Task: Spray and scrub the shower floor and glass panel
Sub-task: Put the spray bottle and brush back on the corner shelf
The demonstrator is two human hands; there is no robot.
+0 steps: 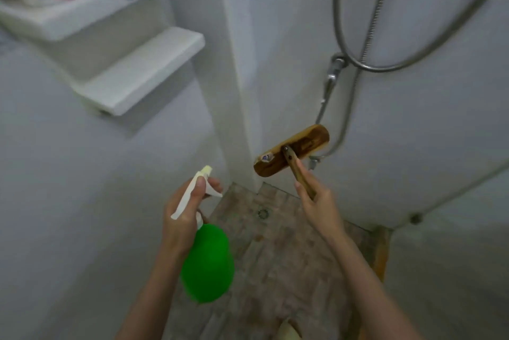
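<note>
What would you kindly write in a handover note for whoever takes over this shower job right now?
Left grip: holds the green spray bottle by its white trigger head, nozzle pointing towards the corner.
Right grip: holds the wooden scrub brush by its handle, head raised off the floor and close to the white wall; contact cannot be told.
Shower floor: patterned tiles with a round drain, below both hands.
Done: nothing can be confirmed; no foam or spray shows.
Left: spray and scrub the floor, then the glass panel.
</note>
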